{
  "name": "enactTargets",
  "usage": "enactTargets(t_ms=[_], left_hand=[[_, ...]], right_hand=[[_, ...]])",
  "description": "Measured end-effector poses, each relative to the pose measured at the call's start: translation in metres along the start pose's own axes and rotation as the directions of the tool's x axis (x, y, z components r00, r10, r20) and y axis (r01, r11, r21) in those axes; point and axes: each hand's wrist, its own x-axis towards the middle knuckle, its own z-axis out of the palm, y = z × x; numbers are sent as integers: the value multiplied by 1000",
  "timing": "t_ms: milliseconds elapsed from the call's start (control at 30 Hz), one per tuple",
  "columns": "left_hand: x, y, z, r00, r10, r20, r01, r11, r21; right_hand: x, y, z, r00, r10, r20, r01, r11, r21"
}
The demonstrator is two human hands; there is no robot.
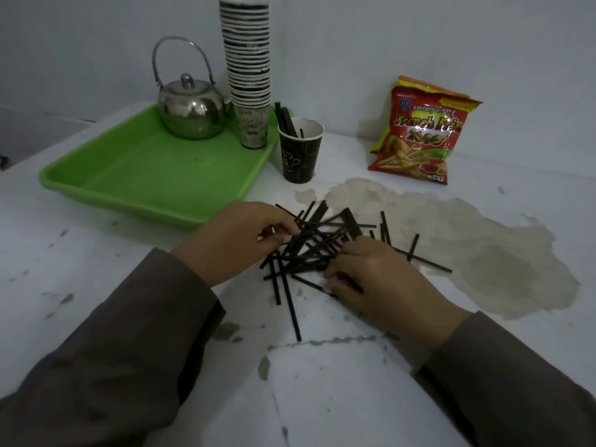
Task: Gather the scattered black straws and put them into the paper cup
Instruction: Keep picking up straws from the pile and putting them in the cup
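Observation:
A loose pile of black straws [322,240] lies crisscrossed on the white table, with a few strays [414,250] to its right. My left hand [235,237] sits at the pile's left edge, its curled fingertips pinching straws. At the pile's lower right, my right hand [377,279] has its fingers curled over some straws. Behind the pile stands a dark paper cup [300,156], upright, holding several straws [285,121] that lean left.
A green tray [145,175] at the back left carries a steel teapot [190,108] and a tall stack of paper cups [250,75]. A red French fries snack bag [419,130] leans on the wall at the right. A brownish stain [467,246] marks the table.

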Motion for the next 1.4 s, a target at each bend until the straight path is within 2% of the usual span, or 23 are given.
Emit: enactTargets(t_ms=[333, 400, 533, 700, 833, 900, 1000, 1100, 1233, 1333, 1400], left_hand=[[4, 3, 32, 994, 63, 91, -70, 995, 70], [6, 5, 35, 993, 62, 100, -71, 993, 90], [7, 6, 36, 997, 56, 56, -61, 993, 98], [7, 20, 47, 999, 52, 14, -54, 984, 172], [8, 35, 59, 998, 62, -14, -57, 976, 209], [8, 39, 62, 996, 83, -43, -72, 974, 213], [6, 38, 61, 995, 49, -91, -37, 991, 128], [7, 35, 55, 993, -30, -112, 33, 999, 21], [7, 36, 44, 981, -53, -185, 43, 998, -54], [7, 37, 35, 960, -45, -276, 25, 997, -75], [7, 36, 29, 939, -62, -337, 33, 995, -93]], right_hand=[[0, -9, 5, 1000, 4, 1, -3, 995, -98], [-1, -7, -6, 1000, 22, 12, -22, 999, -43], [-4, 3, -39, 993, 111, 31, -115, 967, 227], [-7, 18, -59, 958, 282, -48, -203, 788, 581], [-5, 25, -53, 917, 399, 30, -273, 571, 774], [-4, 27, -48, 905, 417, 91, -302, 476, 826], [-4, 30, -45, 897, 420, 137, -327, 424, 844], [-4, 32, -45, 882, 448, 143, -328, 369, 870], [-4, 38, -47, 850, 506, 144, -308, 257, 916], [-4, 40, -46, 832, 536, 144, -331, 270, 904], [-3, 41, -42, 826, 556, 91, -376, 423, 825]])
